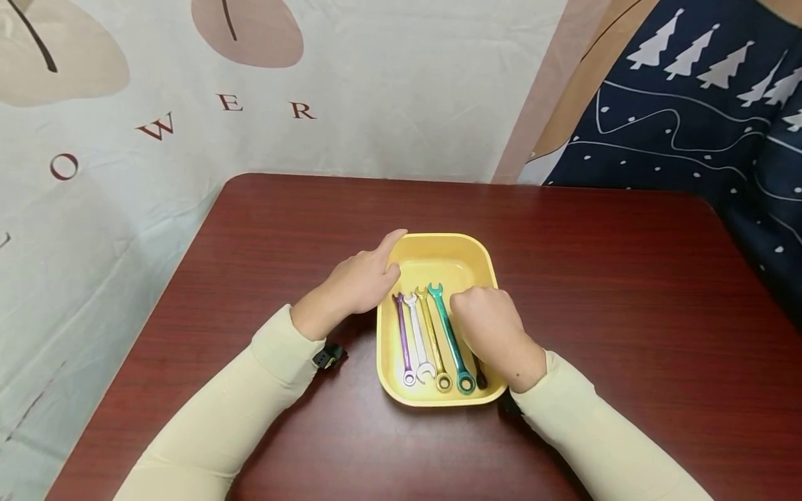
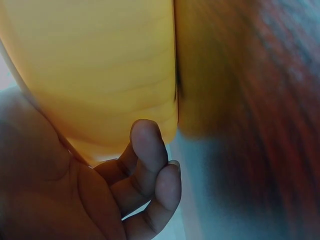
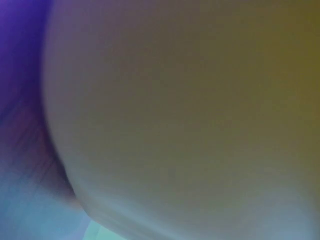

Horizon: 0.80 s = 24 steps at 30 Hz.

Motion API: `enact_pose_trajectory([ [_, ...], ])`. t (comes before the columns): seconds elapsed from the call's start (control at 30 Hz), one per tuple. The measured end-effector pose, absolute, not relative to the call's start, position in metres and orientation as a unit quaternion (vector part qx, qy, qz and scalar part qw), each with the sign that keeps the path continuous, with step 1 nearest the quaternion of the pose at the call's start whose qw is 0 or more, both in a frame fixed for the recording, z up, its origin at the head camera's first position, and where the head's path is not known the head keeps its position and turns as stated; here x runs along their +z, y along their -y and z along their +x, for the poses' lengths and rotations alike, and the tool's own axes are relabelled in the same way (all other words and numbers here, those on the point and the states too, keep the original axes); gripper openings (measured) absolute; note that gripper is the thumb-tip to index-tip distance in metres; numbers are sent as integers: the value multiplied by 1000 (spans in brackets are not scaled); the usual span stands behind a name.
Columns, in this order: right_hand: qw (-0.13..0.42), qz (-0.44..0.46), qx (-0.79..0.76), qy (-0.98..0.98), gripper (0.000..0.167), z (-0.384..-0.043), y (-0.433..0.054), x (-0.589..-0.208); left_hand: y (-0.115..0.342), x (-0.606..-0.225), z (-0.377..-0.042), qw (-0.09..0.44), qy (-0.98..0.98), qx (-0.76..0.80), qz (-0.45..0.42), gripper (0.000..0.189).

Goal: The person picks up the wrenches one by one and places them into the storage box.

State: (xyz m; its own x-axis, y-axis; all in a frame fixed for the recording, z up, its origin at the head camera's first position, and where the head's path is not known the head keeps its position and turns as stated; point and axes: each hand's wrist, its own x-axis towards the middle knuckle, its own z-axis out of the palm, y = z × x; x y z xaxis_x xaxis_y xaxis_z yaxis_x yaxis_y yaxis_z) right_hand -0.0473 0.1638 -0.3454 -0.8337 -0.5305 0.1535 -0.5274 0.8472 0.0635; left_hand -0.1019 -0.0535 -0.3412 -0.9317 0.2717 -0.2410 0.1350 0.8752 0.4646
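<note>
In the head view, a yellow tray (image 1: 441,254) holds several combination wrenches side by side: a purple wrench (image 1: 404,337), a silver wrench (image 1: 416,337), a gold wrench (image 1: 433,341) and a green wrench (image 1: 450,334). My left hand (image 1: 360,280) holds the tray's left side, index finger along the far rim and thumb over the inside; curled fingers (image 2: 147,145) show by the outer wall in the left wrist view. Curled over the tray's right side, my right hand (image 1: 491,330) grips a black wrench (image 1: 480,376), whose ring end shows below; the fingertips are hidden.
The tray sits on a dark red-brown wooden table (image 1: 595,278). Behind it hang a pale printed cloth (image 1: 388,125) and, at the far right, a navy cloth with white trees (image 1: 677,118). The tray wall (image 3: 190,110) fills most of the right wrist view, blurred.
</note>
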Motion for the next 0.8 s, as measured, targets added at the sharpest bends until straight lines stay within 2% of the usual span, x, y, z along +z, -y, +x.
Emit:
enact_pose_trajectory([
  [0.8,86,287,-29,954,25,-46,-165,-343,52,-341,-105,160,-955,225,110,62],
])
